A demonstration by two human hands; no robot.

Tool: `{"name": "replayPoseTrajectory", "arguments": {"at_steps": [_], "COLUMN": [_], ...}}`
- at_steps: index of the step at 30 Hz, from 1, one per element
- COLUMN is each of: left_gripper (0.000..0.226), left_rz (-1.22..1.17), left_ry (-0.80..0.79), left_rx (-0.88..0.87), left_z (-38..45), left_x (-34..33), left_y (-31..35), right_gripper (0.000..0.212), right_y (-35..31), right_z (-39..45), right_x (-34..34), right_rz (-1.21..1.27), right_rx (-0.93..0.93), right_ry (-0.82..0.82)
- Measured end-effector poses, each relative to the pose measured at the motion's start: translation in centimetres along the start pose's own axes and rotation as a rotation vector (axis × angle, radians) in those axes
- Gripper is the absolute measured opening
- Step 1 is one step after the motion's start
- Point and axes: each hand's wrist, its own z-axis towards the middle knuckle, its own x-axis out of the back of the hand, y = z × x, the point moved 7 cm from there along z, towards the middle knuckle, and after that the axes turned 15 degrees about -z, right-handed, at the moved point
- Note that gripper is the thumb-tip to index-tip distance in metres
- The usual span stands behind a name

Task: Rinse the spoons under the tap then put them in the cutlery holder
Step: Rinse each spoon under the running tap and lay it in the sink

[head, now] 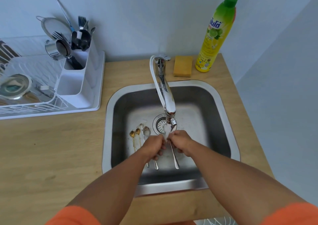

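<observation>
Both hands under running tap (169, 102): right hand (180, 143) fingers grip a silver spoon (173, 154); left hand (154, 146) fingers curled, grasp unclear. Four spoons (140, 133) lie in sink (215, 104).

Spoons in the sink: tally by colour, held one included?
Gold spoons: 2, lying on the sink floor
Silver spoons: 2, lying beside them
Silver spoon held under the tap: 1
Total: 5
</observation>
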Motion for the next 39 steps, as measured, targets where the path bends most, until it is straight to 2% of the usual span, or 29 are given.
{"name": "replayPoseTrajectory", "arguments": {"at_steps": [4,7,10,11,14,19,21,23,27,33,34,36,39], "left_gripper": [0.036,0.016,0.005,0.006,0.026,0.042,0.036,0.021,0.022,0.008,0.009,0.024,0.043], "left_rz": [-0.029,-0.266,-0.402,-0.415,-0.443,-0.601,-0.656,-0.696,-0.78,-0.684,-0.662,-0.659,-0.755], "left_ry": [0.079,0.083,0.11,0.121,0.187,0.308,0.307,0.274,0.186,0.22,0.228,0.21,0.143], "left_rx": [-0.149,-0.096,-0.058,-0.059,-0.074,-0.037,-0.024,-0.014,-0.002,-0.019,-0.022,-0.031,0.03], "left_z": [0.7,1.4,2.0,2.0,1.6,0.4,0.2,-0.1,-0.2,1.0,1.0,0.8,0.4], "left_x": [-0.5,-1.2,-1.5,-1.6,-1.8,-2.2,-2.4,-2.6,-2.8,-1.7,-1.6,-1.7,-2.2], "left_y": [1.5,0.8,-0.4,-0.7,-1.4,-1.6,-1.8,-2.0,-2.3,-2.4,-2.4,-2.1,-1.9], "right_gripper": [0.021,0.032,0.029,0.026,0.023,0.031,0.033,0.032,0.026,0.02,0.021,0.023,0.026], "right_y": [-0.2,-0.1,0.8,1.1,1.9,2.2,2.0,1.7,1.6,2.1,2.1,1.9,1.3], "right_z": [-0.5,-1.1,-1.6,-1.8,-2.2,-2.3,-2.1,-2.0,-1.9,-2.9,-3.1,-3.5,-3.9], "right_x": [0.0,-0.2,-0.5,-0.5,-0.7,-0.9,-0.9,-0.9,-1.1,-2.1,-2.3,-2.7,-3.1], "right_rz": [-0.002,-0.037,-0.022,-0.012,0.017,0.052,0.046,0.059,0.051,0.252,0.272,0.304,0.431], "right_rx": [0.048,0.085,0.096,0.098,0.105,0.107,0.111,0.119,0.117,0.061,0.047,0.018,-0.037], "right_ry": [0.002,0.027,0.036,0.039,0.045,0.061,0.064,0.059,0.031,-0.037,-0.047,-0.05,-0.063]}}
